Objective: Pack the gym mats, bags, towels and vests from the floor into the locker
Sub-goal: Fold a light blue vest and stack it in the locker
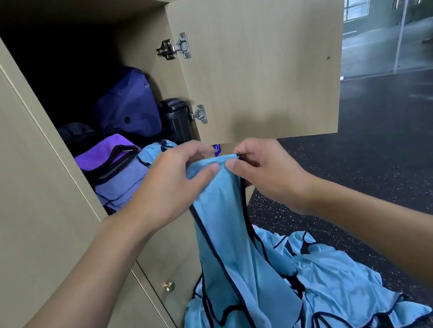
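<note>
1. The left hand (173, 180) and right hand (262, 168) sit close together at the centre of the view, thumbs nearly touching. Each pinches the top edge of a light-blue vest (222, 218) between thumb and curled fingers.
2. The vest, edged in dark piping, hangs straight down from the hands toward 6 o'clock. Its lower part runs into a heap of blue vests (328, 286) on the speckled floor (373, 148) at 5 o'clock.
3. At 10 o'clock from the hands the locker (139, 44) stands open. Just beyond the left hand a lilac bag (117, 174) lies at its front, with another blue vest (153, 151) beside it at the lip.
4. Deeper in, at 11 o'clock, a dark purple bag (127, 104) stands upright, with a black canister (176, 119) at its right and a black bundle (76, 132) at its left.
5. The locker door (259, 56) is swung open at 1 o'clock, above the right hand.
</note>
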Tool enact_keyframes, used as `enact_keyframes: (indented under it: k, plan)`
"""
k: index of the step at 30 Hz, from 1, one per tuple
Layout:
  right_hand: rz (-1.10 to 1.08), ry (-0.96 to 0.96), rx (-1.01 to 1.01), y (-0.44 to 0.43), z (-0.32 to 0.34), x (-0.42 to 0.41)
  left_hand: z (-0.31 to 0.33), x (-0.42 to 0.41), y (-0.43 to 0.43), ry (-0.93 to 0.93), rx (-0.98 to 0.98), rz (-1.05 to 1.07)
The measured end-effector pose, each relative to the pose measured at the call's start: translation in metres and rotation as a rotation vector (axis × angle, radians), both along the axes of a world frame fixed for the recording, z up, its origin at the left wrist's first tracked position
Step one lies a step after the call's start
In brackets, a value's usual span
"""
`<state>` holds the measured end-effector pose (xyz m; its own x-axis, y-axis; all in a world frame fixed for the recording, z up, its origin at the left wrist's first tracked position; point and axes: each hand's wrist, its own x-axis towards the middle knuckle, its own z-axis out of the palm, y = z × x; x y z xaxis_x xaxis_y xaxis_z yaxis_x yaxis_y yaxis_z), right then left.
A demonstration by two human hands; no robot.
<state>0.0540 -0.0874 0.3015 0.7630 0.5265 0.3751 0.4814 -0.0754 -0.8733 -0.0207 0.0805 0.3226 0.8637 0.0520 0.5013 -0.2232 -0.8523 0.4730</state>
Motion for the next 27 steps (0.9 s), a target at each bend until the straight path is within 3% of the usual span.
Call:
enact_keyframes:
  k: [7, 14, 19, 27]
  plan:
    - [0.051, 0.028, 0.09, 0.002, -0.002, 0.001, 0.0, 0.004, -0.012, 0.004, -0.227, -0.049]
    - [0.07, -0.014, -0.139, 0.003, -0.012, -0.002, 0.003, 0.006, -0.01, -0.144, -0.361, 0.08]
    - [0.087, -0.056, -0.099, 0.005, -0.007, -0.011, 0.008, -0.001, -0.019, 0.012, -0.306, -0.047]
    - [0.168, 0.028, -0.102, 0.005, -0.014, -0.007, 0.008, 0.002, -0.009, -0.21, -0.404, 0.107]
